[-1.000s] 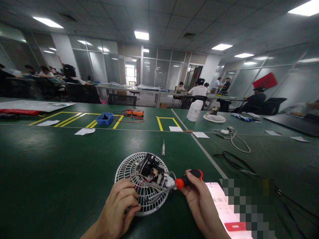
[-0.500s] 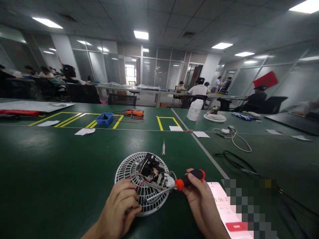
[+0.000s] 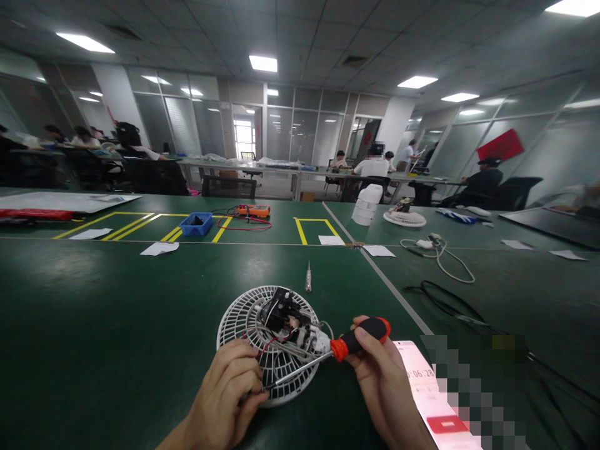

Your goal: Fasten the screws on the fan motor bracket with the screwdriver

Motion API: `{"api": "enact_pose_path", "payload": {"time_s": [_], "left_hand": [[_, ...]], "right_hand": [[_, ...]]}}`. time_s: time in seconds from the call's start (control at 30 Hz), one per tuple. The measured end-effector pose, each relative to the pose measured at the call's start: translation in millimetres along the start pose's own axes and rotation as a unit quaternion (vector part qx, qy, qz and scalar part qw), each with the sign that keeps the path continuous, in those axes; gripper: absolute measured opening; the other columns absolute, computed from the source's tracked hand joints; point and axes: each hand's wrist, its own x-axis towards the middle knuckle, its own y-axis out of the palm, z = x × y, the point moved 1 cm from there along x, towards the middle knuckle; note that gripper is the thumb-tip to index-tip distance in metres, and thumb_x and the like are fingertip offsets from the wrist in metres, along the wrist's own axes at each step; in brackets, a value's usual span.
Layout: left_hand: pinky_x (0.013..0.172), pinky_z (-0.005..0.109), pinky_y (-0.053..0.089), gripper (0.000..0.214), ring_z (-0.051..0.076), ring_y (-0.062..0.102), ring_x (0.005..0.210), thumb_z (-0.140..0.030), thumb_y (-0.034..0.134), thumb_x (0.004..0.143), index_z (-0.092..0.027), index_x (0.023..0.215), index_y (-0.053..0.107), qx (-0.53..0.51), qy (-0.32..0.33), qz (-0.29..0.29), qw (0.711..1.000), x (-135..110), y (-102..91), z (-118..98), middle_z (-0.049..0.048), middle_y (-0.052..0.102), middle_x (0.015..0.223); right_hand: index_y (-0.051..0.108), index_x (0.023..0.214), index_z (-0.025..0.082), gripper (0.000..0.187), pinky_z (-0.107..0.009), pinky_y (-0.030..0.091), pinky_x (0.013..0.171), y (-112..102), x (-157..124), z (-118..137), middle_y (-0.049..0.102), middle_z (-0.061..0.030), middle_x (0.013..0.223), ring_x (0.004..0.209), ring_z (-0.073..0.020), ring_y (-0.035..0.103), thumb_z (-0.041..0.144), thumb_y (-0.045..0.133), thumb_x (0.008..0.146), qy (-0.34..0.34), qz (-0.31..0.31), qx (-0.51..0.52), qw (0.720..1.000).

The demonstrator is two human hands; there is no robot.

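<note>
In my right hand (image 3: 382, 372) is a screwdriver (image 3: 363, 338) with a black and orange handle, its shaft slanting down to the left. The blade tip reaches the fingers of my left hand (image 3: 229, 387), which are pinched on something small that I cannot make out. Beneath lies a round white fan grille (image 3: 233, 312), its near left rim partly hidden by my left hand. A black fan motor (image 3: 280, 310) with red and grey wires sits on the grille. Beyond the grille lies a small clear-handled screwdriver (image 3: 308, 280).
A lit phone (image 3: 424, 381) lies by my right forearm. Black cable (image 3: 450, 306) and a grey cord (image 3: 443, 259) are on the right. Farther back are a blue bin (image 3: 195, 225), an orange meter (image 3: 255, 211), a white cylinder (image 3: 366, 206) and another fan grille (image 3: 404, 219).
The screwdriver handle and my right hand have shifted very slightly to the right. My left hand keeps its pinch at the tip, and the fan parts look the same.
</note>
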Motion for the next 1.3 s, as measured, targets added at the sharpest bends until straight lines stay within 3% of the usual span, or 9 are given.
{"api": "enact_pose_path", "payload": {"time_s": [0.77, 1.0, 1.3], "left_hand": [[0.105, 0.033, 0.05, 0.01, 0.017, 0.061, 0.108, -0.008, 0.057, 0.094, -0.017, 0.096, 0.059, 0.028, 0.018, -0.008, 0.999, -2.1, -1.7, 0.6, 0.0032, 0.068, 0.09], [0.099, 0.034, 0.056, 0.009, 0.016, 0.067, 0.097, -0.01, 0.06, 0.094, -0.019, 0.096, 0.061, 0.051, 0.026, -0.029, 0.998, 0.6, -1.4, 1.4, 0.0006, 0.071, 0.085], [0.096, 0.031, 0.056, 0.009, 0.016, 0.067, 0.098, -0.009, 0.062, 0.093, -0.017, 0.096, 0.062, 0.033, 0.019, -0.028, 0.999, 5.2, -5.0, -0.5, 0.0024, 0.072, 0.086]], "right_hand": [[0.068, 0.09, 0.019, 0.045, -0.028, 0.062, 0.063, -0.6, -2.3, -8.1, 0.065, 0.0018, 0.083, 0.078, -0.0169, 0.065, 0.042, 0.096, 0.062, -0.024, 0.015, -0.022, 0.999], [0.067, 0.087, 0.019, 0.046, -0.027, 0.062, 0.063, -0.5, -2.6, -5.8, 0.065, 0.0016, 0.082, 0.077, -0.0167, 0.065, 0.042, 0.097, 0.06, -0.027, 0.003, -0.03, 0.999], [0.07, 0.092, 0.022, 0.049, -0.021, 0.057, 0.055, 2.0, -4.7, -0.9, 0.064, 0.0038, 0.08, 0.069, -0.0129, 0.062, 0.037, 0.099, 0.055, -0.046, 0.01, -0.008, 0.999]]}}
